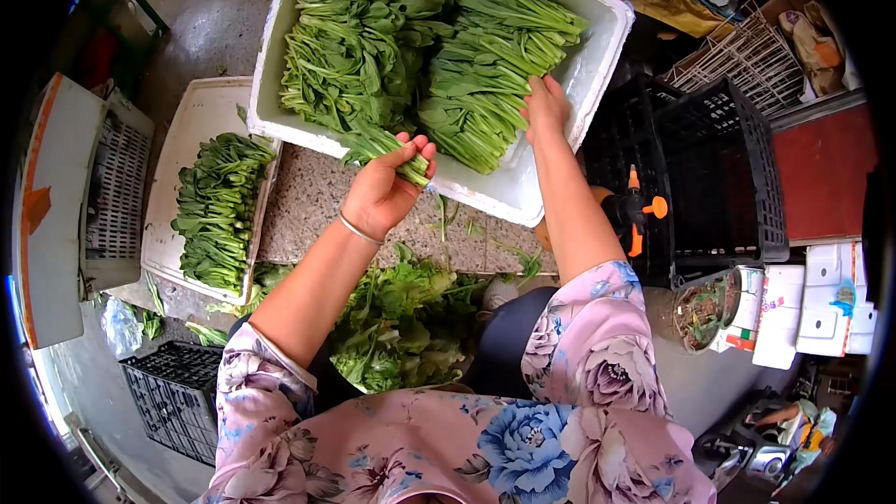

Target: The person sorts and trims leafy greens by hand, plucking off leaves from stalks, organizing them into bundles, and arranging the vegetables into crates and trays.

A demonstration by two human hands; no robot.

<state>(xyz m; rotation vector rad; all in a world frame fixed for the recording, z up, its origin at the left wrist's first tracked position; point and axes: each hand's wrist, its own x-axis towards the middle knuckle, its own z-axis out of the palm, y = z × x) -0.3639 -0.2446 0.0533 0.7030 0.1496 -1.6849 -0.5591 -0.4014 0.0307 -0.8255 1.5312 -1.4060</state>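
In front of me stands a white foam box (597, 117) holding two rows of leafy green vegetables (373, 37). My left hand (387, 189), palm turned up, is closed around a small bunch of leafy greens (378, 146) at the box's near edge. The leaves of that bunch point up and left over the rim. Inside the box, my right hand (545, 110) rests against the stem ends of the right-hand row (485, 65). Its fingertips are partly hidden among the stems, so I cannot make out whether they grip any.
A white foam lid (168, 154) at left carries a row of greens (221, 210). Loose leaves (401, 327) are heaped between my knees. Black crates (719, 177) stand at right, another crate (177, 397) at lower left. An orange-nozzled sprayer (639, 210) is beside my right forearm.
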